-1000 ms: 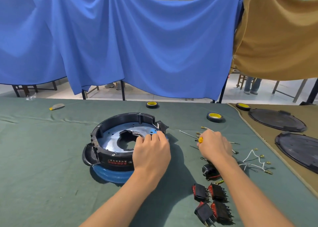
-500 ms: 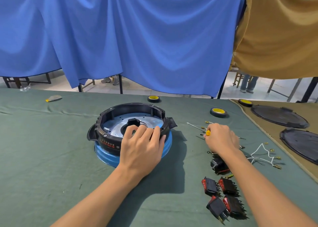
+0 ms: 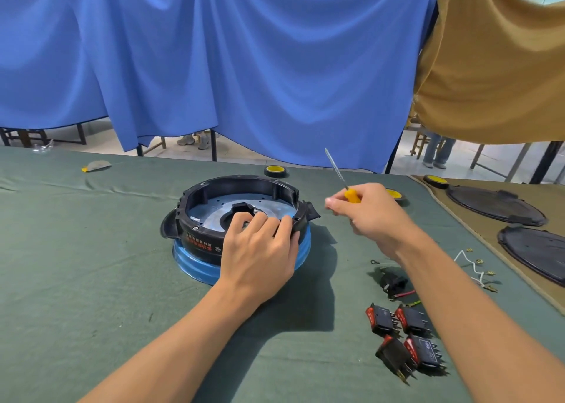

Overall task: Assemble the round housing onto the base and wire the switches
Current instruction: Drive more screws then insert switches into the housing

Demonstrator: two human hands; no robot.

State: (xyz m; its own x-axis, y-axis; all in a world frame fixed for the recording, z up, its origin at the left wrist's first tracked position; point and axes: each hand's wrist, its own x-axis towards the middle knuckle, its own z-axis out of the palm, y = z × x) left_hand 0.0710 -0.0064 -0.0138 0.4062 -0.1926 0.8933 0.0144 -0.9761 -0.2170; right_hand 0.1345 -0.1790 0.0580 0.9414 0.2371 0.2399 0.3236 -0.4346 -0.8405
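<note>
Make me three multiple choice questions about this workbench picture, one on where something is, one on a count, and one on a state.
1. Where are the rocker switches?
A. Inside the housing
B. On the green cloth by the right forearm
C. On the tan cloth

2. How many rocker switches lie in that cluster?
A. Two
B. Four
C. Six

3. What is the right hand doing?
A. Holding a yellow-handled screwdriver raised off the table
B. Resting empty on the table
C. Gripping a tape roll

Answers:
1 B, they lie on the green cloth near the right arm.
2 B, four red-topped bodies show.
3 A, the shaft points up and away, while the left hand rests on the black round housing.
</note>
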